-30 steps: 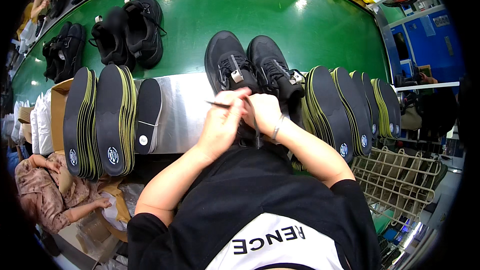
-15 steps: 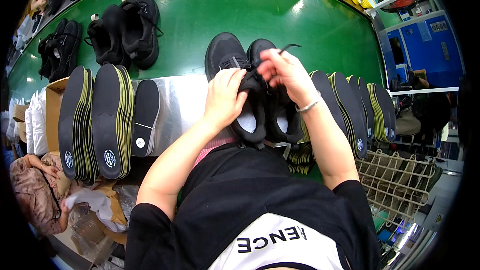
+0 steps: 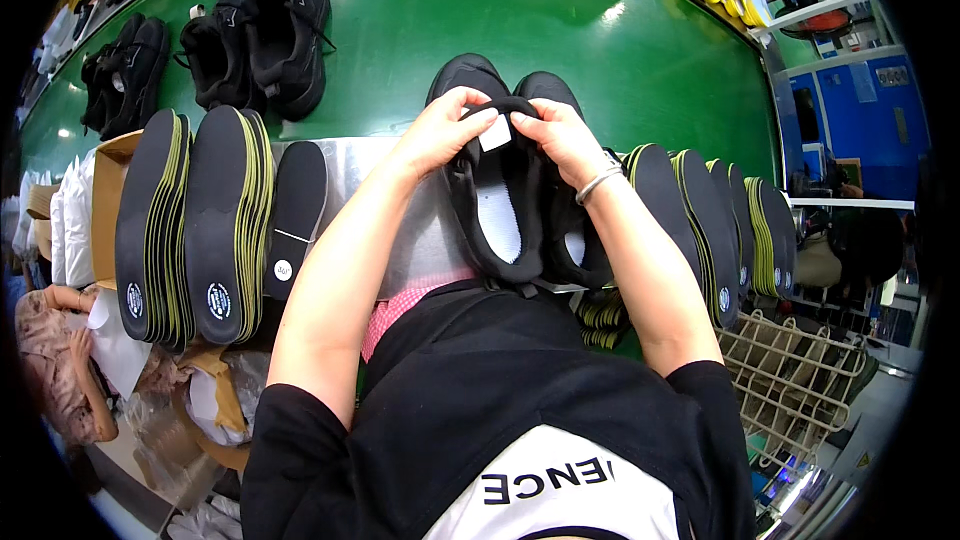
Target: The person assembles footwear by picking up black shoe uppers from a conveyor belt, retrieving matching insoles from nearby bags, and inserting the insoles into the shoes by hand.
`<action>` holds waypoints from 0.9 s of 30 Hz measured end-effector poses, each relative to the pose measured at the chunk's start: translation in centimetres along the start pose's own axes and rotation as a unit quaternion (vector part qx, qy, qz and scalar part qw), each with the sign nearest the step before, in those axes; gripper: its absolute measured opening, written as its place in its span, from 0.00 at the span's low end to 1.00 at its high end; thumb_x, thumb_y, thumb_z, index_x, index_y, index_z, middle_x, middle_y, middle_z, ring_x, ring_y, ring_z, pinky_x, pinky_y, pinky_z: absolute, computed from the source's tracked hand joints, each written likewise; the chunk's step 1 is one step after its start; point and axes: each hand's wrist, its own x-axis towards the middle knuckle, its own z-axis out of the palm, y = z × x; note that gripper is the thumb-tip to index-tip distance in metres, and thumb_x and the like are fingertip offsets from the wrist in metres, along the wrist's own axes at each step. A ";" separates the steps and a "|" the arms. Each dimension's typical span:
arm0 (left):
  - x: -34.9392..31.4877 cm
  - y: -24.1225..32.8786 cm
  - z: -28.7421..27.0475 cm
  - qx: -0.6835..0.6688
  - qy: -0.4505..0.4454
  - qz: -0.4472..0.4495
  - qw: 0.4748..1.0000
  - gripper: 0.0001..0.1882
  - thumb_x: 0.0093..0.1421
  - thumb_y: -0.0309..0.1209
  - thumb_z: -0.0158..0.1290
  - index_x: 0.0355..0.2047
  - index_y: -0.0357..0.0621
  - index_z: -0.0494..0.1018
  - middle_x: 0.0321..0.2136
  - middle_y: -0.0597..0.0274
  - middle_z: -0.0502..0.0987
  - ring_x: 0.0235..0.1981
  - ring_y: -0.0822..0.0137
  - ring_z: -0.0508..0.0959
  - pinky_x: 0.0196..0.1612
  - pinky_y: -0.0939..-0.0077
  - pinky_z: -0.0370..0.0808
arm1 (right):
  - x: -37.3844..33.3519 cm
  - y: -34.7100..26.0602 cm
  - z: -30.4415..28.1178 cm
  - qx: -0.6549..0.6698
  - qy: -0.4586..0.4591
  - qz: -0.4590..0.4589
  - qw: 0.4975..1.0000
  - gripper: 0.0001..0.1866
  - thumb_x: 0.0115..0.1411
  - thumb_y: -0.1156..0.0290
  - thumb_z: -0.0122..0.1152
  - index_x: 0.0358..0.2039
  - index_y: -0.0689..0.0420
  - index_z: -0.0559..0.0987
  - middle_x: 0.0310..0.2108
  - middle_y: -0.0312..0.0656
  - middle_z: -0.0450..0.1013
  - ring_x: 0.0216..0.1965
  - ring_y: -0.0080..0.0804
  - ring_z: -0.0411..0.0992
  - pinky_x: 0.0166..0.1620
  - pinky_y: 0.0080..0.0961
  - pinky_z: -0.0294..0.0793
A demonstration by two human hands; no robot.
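Right in front of me a pair of black sneakers stands side by side, toes away and heels toward me. My left hand [image 3: 440, 137] and my right hand [image 3: 568, 143] each pinch one side of the left shoe's padded tongue [image 3: 516, 106]. The tongue is pulled up and spread, and a white label [image 3: 495, 134] shows on its inner face. Through the opening of the left shoe [image 3: 468, 235] its pale lining [image 3: 498, 218] is visible. The right shoe [image 3: 592, 265] is partly hidden behind my right hand and forearm. My fingers cover the laces.
Stacks of black insoles with yellow-green edges stand left [image 3: 222, 230] and right [image 3: 668, 205] of the sneakers. More black shoes [image 3: 288, 45] sit on the green table [image 3: 420, 0] at the far left. A wire rack [image 3: 790, 380] is at the lower right. A person [image 3: 60, 365] sits lower left.
Both hands have moved from the laces to the left shoe's tongue and now hold it up and apart. The right hand has let go of a lace end. The label and more lining have come into sight.
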 end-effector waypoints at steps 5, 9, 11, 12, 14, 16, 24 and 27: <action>0.1 0.0 0.2 -0.017 -0.014 0.003 1.000 0.15 0.54 0.33 0.50 0.39 0.37 0.65 0.32 0.66 0.71 0.33 0.79 0.69 0.37 0.86 0.66 | 0.0 -0.3 -0.3 0.001 -0.007 0.026 1.000 0.08 0.53 0.70 0.53 0.31 0.61 0.74 0.24 0.32 0.69 0.26 0.18 0.63 0.32 0.15 0.63; 0.1 -0.2 0.1 -0.023 -0.011 0.003 1.000 0.16 0.54 0.33 0.50 0.39 0.37 0.65 0.32 0.66 0.71 0.33 0.78 0.69 0.38 0.86 0.66 | 0.3 0.3 -0.2 0.016 -0.005 0.015 1.000 0.08 0.53 0.70 0.53 0.31 0.61 0.74 0.24 0.32 0.69 0.26 0.18 0.63 0.32 0.15 0.63; 0.1 -0.3 0.0 -0.024 -0.007 -0.006 1.000 0.16 0.54 0.33 0.50 0.39 0.37 0.65 0.32 0.66 0.71 0.34 0.78 0.69 0.38 0.86 0.66 | 0.2 0.3 -0.1 0.020 -0.002 0.014 1.000 0.08 0.53 0.70 0.53 0.30 0.61 0.74 0.24 0.32 0.68 0.26 0.17 0.63 0.31 0.15 0.63; 0.1 -0.3 0.1 -0.026 -0.008 -0.001 1.000 0.16 0.54 0.33 0.50 0.39 0.37 0.65 0.32 0.66 0.71 0.34 0.78 0.69 0.38 0.85 0.66 | 0.1 0.1 0.0 0.022 0.002 0.016 1.000 0.08 0.53 0.70 0.53 0.30 0.61 0.74 0.24 0.32 0.68 0.26 0.17 0.63 0.31 0.15 0.62; 0.1 -0.1 0.2 -0.027 -0.011 0.010 1.000 0.15 0.54 0.33 0.50 0.39 0.37 0.65 0.32 0.67 0.71 0.33 0.78 0.69 0.38 0.85 0.66 | 0.1 0.1 -0.1 0.022 -0.004 0.014 1.000 0.09 0.53 0.69 0.53 0.31 0.61 0.73 0.24 0.32 0.68 0.26 0.17 0.63 0.31 0.15 0.62; 0.1 0.0 0.2 0.019 0.009 0.015 1.000 0.16 0.53 0.34 0.50 0.39 0.37 0.65 0.32 0.65 0.71 0.33 0.77 0.69 0.37 0.84 0.66 | 0.4 0.6 -0.6 0.020 -0.019 0.008 1.000 0.12 0.53 0.69 0.53 0.36 0.61 0.72 0.26 0.32 0.68 0.26 0.18 0.63 0.31 0.15 0.62; -4.9 4.5 4.4 0.404 0.286 0.325 0.806 0.19 0.44 0.28 0.54 0.38 0.39 0.65 0.33 0.55 0.69 0.37 0.55 0.67 0.41 0.66 0.64 | -7.5 -2.2 -6.6 0.096 0.112 -0.172 0.974 0.21 0.54 0.70 0.52 0.48 0.61 0.62 0.39 0.43 0.68 0.37 0.26 0.68 0.41 0.20 0.66; -6.3 5.3 7.6 0.310 0.148 0.403 0.848 0.16 0.43 0.25 0.55 0.35 0.40 0.68 0.34 0.55 0.70 0.37 0.57 0.69 0.42 0.68 0.65 | -10.3 1.3 -9.7 -0.057 0.117 -0.139 0.982 0.22 0.50 0.77 0.51 0.48 0.58 0.64 0.44 0.40 0.65 0.45 0.27 0.64 0.46 0.21 0.63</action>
